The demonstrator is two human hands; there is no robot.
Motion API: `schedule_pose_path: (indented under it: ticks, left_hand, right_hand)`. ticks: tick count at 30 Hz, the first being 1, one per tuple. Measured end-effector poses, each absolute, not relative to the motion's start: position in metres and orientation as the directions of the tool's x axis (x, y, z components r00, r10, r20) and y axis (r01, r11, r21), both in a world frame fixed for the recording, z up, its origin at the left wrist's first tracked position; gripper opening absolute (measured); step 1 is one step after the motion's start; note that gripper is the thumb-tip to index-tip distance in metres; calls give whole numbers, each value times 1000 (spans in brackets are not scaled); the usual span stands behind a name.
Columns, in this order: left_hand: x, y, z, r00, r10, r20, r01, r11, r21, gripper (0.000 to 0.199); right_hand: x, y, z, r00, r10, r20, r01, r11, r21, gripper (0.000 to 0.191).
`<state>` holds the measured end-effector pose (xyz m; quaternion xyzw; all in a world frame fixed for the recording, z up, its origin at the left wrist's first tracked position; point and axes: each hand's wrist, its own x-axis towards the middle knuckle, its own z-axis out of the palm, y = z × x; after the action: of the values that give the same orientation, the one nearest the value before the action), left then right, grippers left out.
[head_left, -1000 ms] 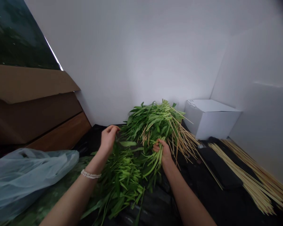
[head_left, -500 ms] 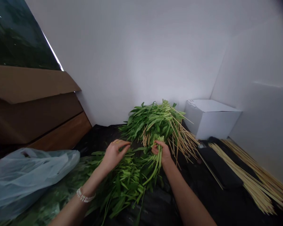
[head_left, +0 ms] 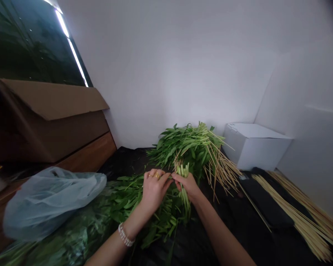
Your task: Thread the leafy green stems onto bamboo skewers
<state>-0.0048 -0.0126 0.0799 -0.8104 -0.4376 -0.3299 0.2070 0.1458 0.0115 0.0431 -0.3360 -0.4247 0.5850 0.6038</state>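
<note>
A small bunch of leafy green stems (head_left: pixel 184 170) is gripped upright in my right hand (head_left: pixel 191 185), its cut ends poking out above the fingers. Close beside it, my left hand (head_left: pixel 154 187) is closed in a pinch, its fingertips meeting my right thumb. Whatever lies in that pinch is too small to make out. Loose leafy greens (head_left: pixel 124 197) spread beneath and to the left of both hands. Beyond them rests a heap of leafy bunches (head_left: pixel 177 144), with thin tan strips (head_left: pixel 220 166) sticking out to its right.
A thin white plastic bag (head_left: pixel 52 201) lies at left, before an open cardboard box (head_left: pixel 69 129). At right are a white box (head_left: pixel 261 151), a black flat object (head_left: pixel 269 203) and long pale strips (head_left: pixel 296 218). Black sheeting (head_left: pixel 199 240) covers the work surface.
My left hand has moved right, from above the loose greens to my right hand, and its fingertips now meet the right thumb. The right hand keeps the bunch. The view has shifted left.
</note>
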Motion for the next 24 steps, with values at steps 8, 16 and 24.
schedule_pose_path:
  ticks: [8,16,24]
  left_hand:
    - [-12,-11,90,426,535,729,826,-559,-71,21]
    - [-11,-17,102,399,591,701,804,-593,43,16]
    - [-11,21,113,-190,836,515,428,-401,810,22]
  right_hand:
    - [131,8,60,62,991,116,-440,131,-888,32]
    - [130,1,69,23,993,115,-507,111,-855,29]
    - [153,13,88,145,979,141,-647,202,-735,36]
